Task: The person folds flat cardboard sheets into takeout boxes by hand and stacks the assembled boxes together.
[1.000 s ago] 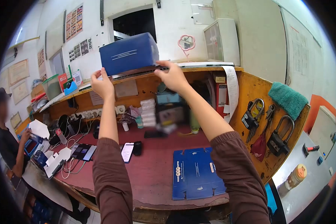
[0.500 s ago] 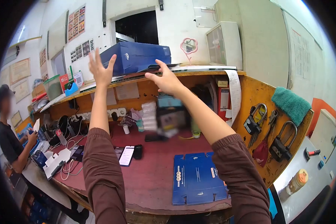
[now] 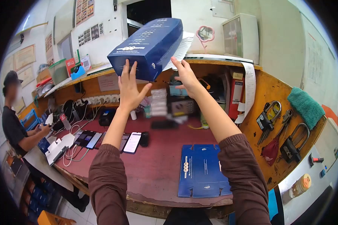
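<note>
Both your left hand point(image 3: 131, 93) and right hand point(image 3: 188, 80) are standing spread; without a pinch, the box point(image 3: 148, 43) could be slipping.

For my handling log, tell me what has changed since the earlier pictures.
The blue box has been turned, so its lettered face now shows, and white papers have come into view beside it. Both hands, which held it up a second ago, are now open: the left hand at its near end, the right hand to its right. The flat blue carton stays on the desk.
</note>
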`<state>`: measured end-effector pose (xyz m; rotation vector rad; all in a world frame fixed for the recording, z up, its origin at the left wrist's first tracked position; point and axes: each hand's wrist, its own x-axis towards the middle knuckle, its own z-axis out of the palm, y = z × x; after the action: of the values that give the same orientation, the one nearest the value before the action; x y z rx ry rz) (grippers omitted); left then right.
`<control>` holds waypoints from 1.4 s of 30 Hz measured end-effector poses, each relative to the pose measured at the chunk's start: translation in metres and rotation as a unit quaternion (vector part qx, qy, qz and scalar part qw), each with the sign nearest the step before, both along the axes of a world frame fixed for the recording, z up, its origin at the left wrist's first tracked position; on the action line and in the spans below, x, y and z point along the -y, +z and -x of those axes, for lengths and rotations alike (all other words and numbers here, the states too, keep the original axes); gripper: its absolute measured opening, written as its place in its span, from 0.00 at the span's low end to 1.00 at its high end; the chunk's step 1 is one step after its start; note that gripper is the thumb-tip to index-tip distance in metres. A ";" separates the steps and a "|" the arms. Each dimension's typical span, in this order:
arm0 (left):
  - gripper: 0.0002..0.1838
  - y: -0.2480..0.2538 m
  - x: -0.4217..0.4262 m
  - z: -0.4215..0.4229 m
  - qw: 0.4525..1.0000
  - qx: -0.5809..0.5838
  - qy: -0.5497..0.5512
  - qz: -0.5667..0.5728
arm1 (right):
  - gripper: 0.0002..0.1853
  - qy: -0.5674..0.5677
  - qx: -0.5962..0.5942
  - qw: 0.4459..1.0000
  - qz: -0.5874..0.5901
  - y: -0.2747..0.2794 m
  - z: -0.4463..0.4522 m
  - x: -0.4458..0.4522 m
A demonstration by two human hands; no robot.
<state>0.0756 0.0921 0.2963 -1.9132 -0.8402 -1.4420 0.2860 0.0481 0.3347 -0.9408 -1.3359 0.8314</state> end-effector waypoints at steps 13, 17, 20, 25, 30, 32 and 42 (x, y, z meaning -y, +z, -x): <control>0.22 -0.033 -0.025 0.104 0.615 0.389 -0.454 0.515 | 0.62 -0.141 -0.152 0.977 -0.041 -0.077 0.046 -0.028; 0.26 -0.146 0.003 0.124 0.588 0.384 -0.512 0.495 | 0.53 -0.038 -0.166 0.977 -0.127 -0.153 0.025 -0.021; 0.33 -0.229 0.020 0.156 0.558 0.397 -0.495 0.536 | 0.54 0.134 -0.113 0.977 -0.123 -0.174 0.008 -0.014; 0.51 -0.272 0.066 0.130 0.701 0.249 -0.316 0.589 | 0.58 0.171 0.092 0.979 -0.058 -0.187 0.017 -0.033; 0.56 -0.309 0.067 0.117 0.747 0.302 -0.243 0.539 | 0.59 0.229 0.201 0.952 0.002 -0.190 0.030 -0.059; 0.59 -0.318 0.069 0.117 0.835 0.178 0.042 0.520 | 0.56 0.207 0.230 0.951 0.010 -0.196 0.040 -0.069; 0.57 -0.347 0.054 0.130 0.861 0.268 -0.115 0.417 | 0.49 0.174 0.243 0.954 -0.029 -0.192 0.063 -0.055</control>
<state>-0.0547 0.0384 -0.0510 -2.2799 -1.7793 -2.0204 0.2227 0.1031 0.1422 -0.9104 -1.9855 0.8474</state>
